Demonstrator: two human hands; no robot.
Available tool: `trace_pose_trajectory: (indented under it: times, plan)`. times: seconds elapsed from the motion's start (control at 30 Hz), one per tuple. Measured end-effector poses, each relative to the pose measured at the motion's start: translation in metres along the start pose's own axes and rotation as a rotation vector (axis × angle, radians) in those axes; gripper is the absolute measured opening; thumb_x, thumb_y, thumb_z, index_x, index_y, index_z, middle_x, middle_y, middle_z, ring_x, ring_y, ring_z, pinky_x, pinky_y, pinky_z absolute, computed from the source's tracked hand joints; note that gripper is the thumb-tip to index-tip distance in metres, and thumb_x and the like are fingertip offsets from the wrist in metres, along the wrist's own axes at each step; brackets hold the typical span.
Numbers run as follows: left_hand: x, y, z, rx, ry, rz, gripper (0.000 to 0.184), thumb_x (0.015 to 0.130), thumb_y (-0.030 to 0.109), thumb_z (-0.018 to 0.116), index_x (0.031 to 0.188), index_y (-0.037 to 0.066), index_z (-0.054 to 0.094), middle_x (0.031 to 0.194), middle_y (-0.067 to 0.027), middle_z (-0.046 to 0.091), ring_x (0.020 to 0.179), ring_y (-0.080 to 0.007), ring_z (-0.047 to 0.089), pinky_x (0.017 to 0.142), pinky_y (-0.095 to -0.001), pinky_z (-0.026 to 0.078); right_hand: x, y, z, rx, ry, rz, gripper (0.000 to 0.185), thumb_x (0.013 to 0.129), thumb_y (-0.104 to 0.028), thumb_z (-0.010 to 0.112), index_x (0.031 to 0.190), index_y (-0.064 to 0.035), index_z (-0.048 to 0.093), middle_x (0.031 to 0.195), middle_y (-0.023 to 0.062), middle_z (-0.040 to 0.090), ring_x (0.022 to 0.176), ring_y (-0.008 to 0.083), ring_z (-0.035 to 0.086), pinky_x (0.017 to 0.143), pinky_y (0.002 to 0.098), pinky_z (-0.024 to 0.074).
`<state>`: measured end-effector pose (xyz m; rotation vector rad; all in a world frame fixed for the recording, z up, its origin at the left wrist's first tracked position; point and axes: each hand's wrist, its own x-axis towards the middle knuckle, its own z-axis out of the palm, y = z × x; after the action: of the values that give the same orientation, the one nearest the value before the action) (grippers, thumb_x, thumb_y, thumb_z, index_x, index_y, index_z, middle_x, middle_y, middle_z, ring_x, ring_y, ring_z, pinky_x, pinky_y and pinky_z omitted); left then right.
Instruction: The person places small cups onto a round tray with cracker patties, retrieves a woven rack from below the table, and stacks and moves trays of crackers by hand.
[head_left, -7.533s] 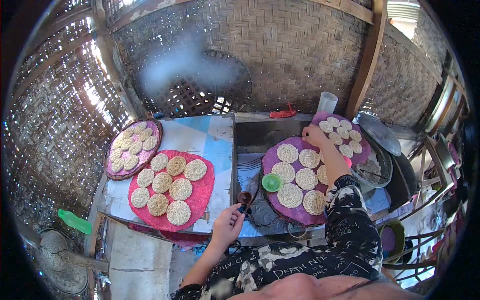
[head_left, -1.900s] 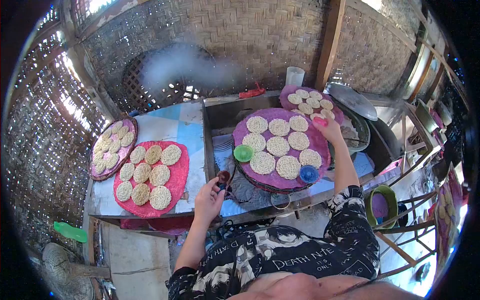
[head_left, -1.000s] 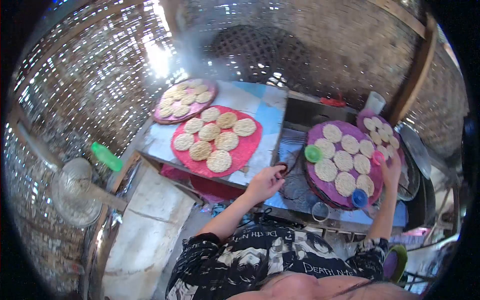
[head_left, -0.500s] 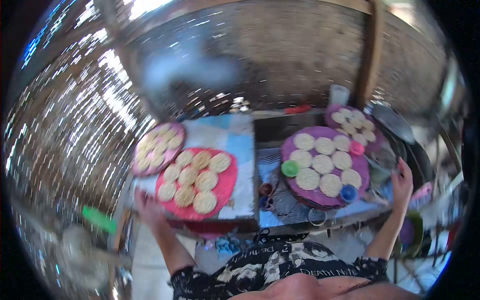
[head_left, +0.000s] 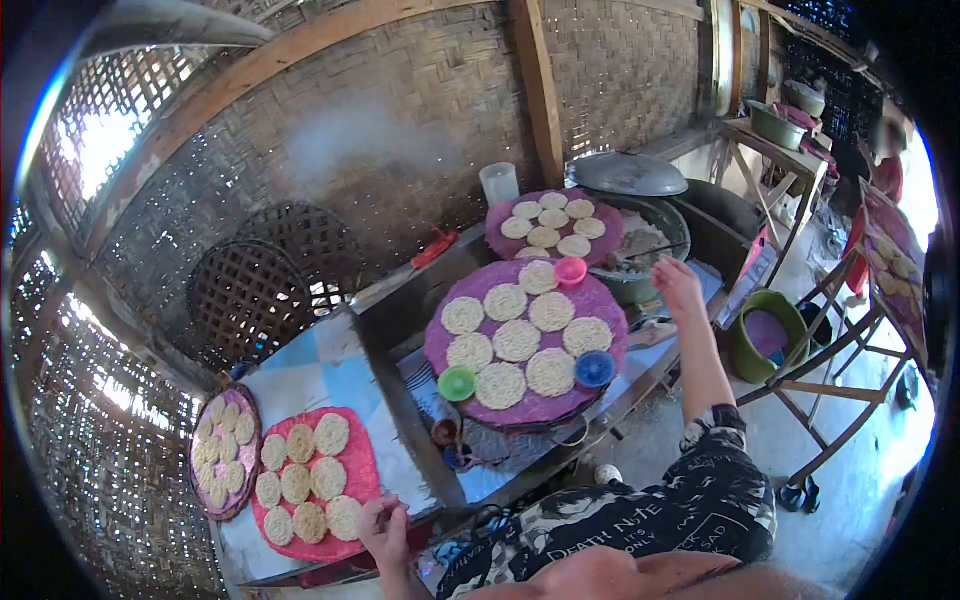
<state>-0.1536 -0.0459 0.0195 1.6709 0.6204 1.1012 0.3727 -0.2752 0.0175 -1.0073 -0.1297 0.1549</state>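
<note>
"Closest to us, what's the left hand (head_left: 385, 532) at?"

"It's just beside the pink cloth (head_left: 362, 475) on the tabletop (head_left: 400, 455), near one of the pale discs (head_left: 345, 518). Its fingers are bent inward; from here I can't tell if they pinch anything or touch the cloth."

"I count nine discs on that cloth, three rows of three."

"And nine more on the big purple cloth (head_left: 605, 302) beyond, with a green cup (head_left: 457, 383) at its left edge, a blue cup (head_left: 595, 369) at its right and a pink cup (head_left: 570, 271) along the far side."

"And the right hand (head_left: 680, 288)?"

"Raised near the green pot (head_left: 635, 292), below a thin handle (head_left: 662, 248) that pokes over the rim. Fingers curled, but I can't make out whether they're gripping something."

"Farther back there's a smaller purple cloth (head_left: 500, 243), also bearing discs, and a grey lid (head_left: 628, 173) behind the pot."

"Then the woven wall (head_left: 400, 110)."
</note>
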Motion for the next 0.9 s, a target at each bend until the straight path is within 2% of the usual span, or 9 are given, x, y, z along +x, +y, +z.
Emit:
trace_pose_trajectory:
  times: [0.17,0.2,0.27,0.33,0.47,0.57,0.7,0.77,0.9]
  plan:
    - [-0.005,-0.020,0.047,0.248,0.161,0.042,0.010,0.077,0.003,0.059,0.086,-0.002,0.058,0.073,-0.0053,0.055,0.057,-0.0086,0.052,0.050,-0.0201,0.043,0.108,0.062,-0.007,-0.001,0.077,0.101,0.013,0.077,-0.007,0.060,0.089,-0.0050,0.056,0.073,0.0036,0.057,0.064,0.0147,0.056,0.055,0.0277,0.0471]
    - [-0.008,-0.029,0.052,0.306,0.218,0.048,0.011,0.077,0.002,0.059,0.087,-0.002,0.058,0.073,-0.0052,0.055,0.057,-0.0083,0.051,0.049,-0.0196,0.042,0.143,0.085,-0.015,-0.131,0.108,0.144,0.007,0.074,-0.007,0.061,0.080,-0.0061,0.056,0.070,0.0033,0.056,0.059,0.0148,0.052,0.051,0.0276,0.0449]
    - [-0.004,-0.022,0.079,0.396,0.363,0.141,0.009,0.081,0.006,0.057,0.087,-0.001,0.058,0.067,-0.0025,0.053,0.051,-0.0061,0.047,0.046,-0.0180,0.037,0.156,0.087,-0.001,-0.523,0.017,0.099,0.004,0.074,-0.006,0.061,0.076,-0.0049,0.057,0.070,0.0044,0.056,0.056,0.0172,0.050,0.049,0.0290,0.0436]
    - [-0.003,-0.025,0.089,0.210,0.450,-0.031,0.011,0.084,0.009,0.054,0.089,-0.001,0.057,0.065,-0.0022,0.052,0.048,-0.0056,0.044,0.043,-0.0186,0.035,0.185,0.109,-0.003,-0.369,0.063,0.279,0.005,0.075,-0.005,0.059,0.080,-0.0043,0.057,0.074,0.0061,0.058,0.060,0.0196,0.052,0.052,0.0310,0.0451]
    - [0.002,-0.045,0.086,0.275,0.575,-0.095,0.015,0.085,0.012,0.054,0.092,-0.001,0.056,0.064,-0.0023,0.052,0.048,-0.0049,0.043,0.042,-0.0189,0.034,0.252,0.191,-0.023,-0.004,0.009,0.489,0.014,0.078,-0.002,0.054,0.091,-0.0040,0.056,0.087,0.0102,0.059,0.072,0.0237,0.056,0.061,0.0363,0.0483]
    - [0.005,-0.042,0.093,0.396,0.590,-0.075,0.016,0.085,0.012,0.055,0.093,-0.001,0.057,0.067,-0.0015,0.053,0.050,-0.0037,0.044,0.044,-0.0177,0.035,0.242,0.180,-0.017,0.133,-0.100,0.544,0.018,0.076,0.002,0.054,0.092,-0.0047,0.055,0.086,0.0088,0.058,0.077,0.0215,0.055,0.065,0.0349,0.0460]
    - [0.004,-0.044,0.090,0.506,0.552,-0.090,0.018,0.083,0.012,0.057,0.095,-0.001,0.058,0.072,-0.0013,0.055,0.056,-0.0046,0.048,0.049,-0.0173,0.038,0.242,0.178,-0.005,0.104,-0.064,0.582,0.023,0.077,0.003,0.050,0.099,-0.0042,0.052,0.095,0.0120,0.057,0.085,0.0266,0.055,0.076,0.0436,0.0468]
    - [0.005,-0.050,0.089,0.591,0.548,0.021,0.019,0.082,0.011,0.057,0.096,-0.001,0.058,0.073,-0.0016,0.056,0.059,-0.0066,0.050,0.052,-0.0189,0.040,0.235,0.165,0.002,0.199,-0.055,0.660,0.024,0.077,0.003,0.050,0.099,-0.0045,0.052,0.095,0.0117,0.057,0.085,0.0268,0.055,0.075,0.0442,0.0472]
    - [0.011,-0.039,0.095,0.612,0.522,-0.088,0.018,0.082,0.011,0.058,0.095,-0.001,0.059,0.074,-0.0029,0.057,0.060,-0.0080,0.051,0.054,-0.0208,0.042,0.244,0.174,-0.008,0.234,-0.099,0.614,0.025,0.076,0.005,0.049,0.099,-0.0047,0.050,0.093,0.0110,0.057,0.082,0.0264,0.057,0.072,0.0442,0.0486]
